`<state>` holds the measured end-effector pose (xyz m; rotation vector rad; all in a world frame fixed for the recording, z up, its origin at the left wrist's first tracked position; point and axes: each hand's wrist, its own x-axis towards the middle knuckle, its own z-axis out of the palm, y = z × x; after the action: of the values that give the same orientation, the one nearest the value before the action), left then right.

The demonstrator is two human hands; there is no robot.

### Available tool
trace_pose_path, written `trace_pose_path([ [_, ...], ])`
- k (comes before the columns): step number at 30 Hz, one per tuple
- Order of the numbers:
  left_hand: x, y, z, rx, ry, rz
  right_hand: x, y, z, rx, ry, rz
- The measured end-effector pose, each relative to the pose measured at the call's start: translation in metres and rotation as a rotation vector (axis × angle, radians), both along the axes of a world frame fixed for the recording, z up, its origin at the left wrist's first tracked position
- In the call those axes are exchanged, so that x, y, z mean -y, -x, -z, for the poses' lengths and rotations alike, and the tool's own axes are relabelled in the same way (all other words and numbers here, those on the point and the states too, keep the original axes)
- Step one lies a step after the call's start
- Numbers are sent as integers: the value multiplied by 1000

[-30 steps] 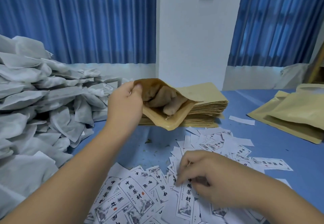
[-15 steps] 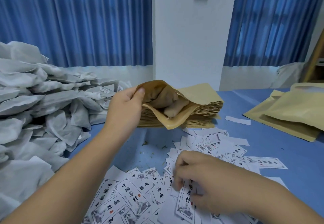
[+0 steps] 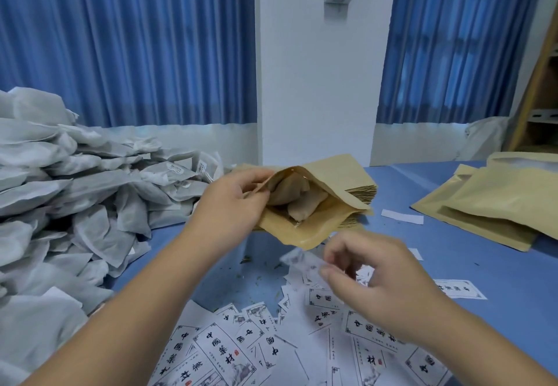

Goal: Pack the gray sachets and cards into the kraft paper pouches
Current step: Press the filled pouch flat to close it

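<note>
My left hand (image 3: 232,204) holds a pouch (image 3: 302,231) by the edge of its mouth. My thumb is on one side and my fingers are curled on the other. The pouch is up off the table (image 3: 483,264) and tipped so its open mouth faces me. Inside it I can see two sachets (image 3: 302,201), one lying against the other. They look brownish in there.

My right hand (image 3: 377,283) is lower and nearer to me, just under the front lip of the pouch. Its thumb and fingers pinch a small card (image 3: 302,260) by one end. The card is blurry, so I cannot read it. It is up above the table, near the pouch mouth but not in it.

Right behind the pouch is a stack (image 3: 362,195) of flat empty pouches on the table. On my left is a big pile (image 3: 75,198) of gray sachets, heaped high. In front of me many cards (image 3: 217,352) lie spread on the table, some on top of others. They have black writing and little pictures. Small green bits (image 3: 256,277) lie on the blue table between the cards and the pouch. Far to my right lie some full pouches (image 3: 489,204), one on another. At the back are blue curtains (image 3: 136,38) and a white wall (image 3: 317,83).
</note>
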<state>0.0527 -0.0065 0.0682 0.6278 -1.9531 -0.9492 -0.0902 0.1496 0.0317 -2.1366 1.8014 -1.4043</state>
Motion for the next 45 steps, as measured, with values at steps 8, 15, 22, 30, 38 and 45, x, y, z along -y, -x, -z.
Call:
trace_pose_path([
  [8, 0, 7, -1, 130, 70, -57, 14, -28, -20, -523, 75, 534],
  [15, 0, 6, 0, 178, 162, -111, 57, -36, -40, -648, -225, 653],
  [22, 1, 6, -2, 218, 188, -128, 98, -37, -44, -611, -289, 612],
  [30, 0, 5, -5, 229, 172, -121, 91, -22, -37, -525, -246, 435],
  [38, -3, 2, -8, 280, 170, -122, 41, -26, -30, -438, -155, 147],
  [45, -3, 1, -9, 336, 229, -170, 14, 2, 2, -557, 383, 370],
])
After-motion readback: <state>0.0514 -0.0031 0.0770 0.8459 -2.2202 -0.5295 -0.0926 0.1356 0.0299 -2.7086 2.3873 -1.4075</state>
